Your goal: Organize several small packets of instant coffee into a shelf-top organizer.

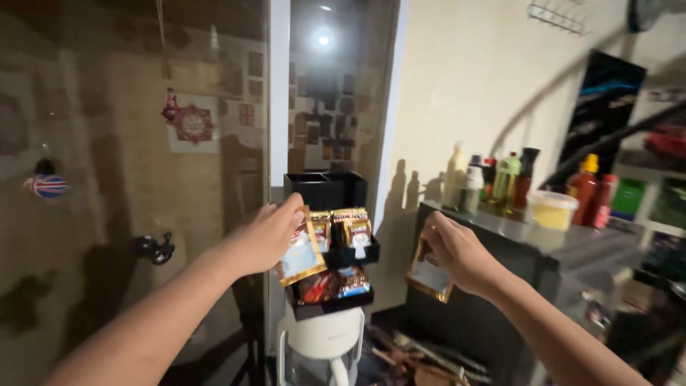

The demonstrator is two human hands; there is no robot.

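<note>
My left hand point(268, 236) pinches a gold-edged sachet point(299, 256) at the left side of a black tiered rack point(325, 191). The rack's middle tier holds several upright sachets point(349, 227), and its lower tier point(330, 306) holds darker packets point(334, 283). My right hand point(457, 251) is closed on a second gold-edged sachet point(429, 277), held in the air to the right of the rack, in front of a dark cabinet point(500, 236).
The rack stands on a white appliance point(321, 343). The cabinet top carries several bottles point(493, 182), a red sauce bottle point(584, 187) and a yellow lidded tub point(552, 209). A glass door point(128, 179) fills the left. Shelves point(654, 193) stand at the far right.
</note>
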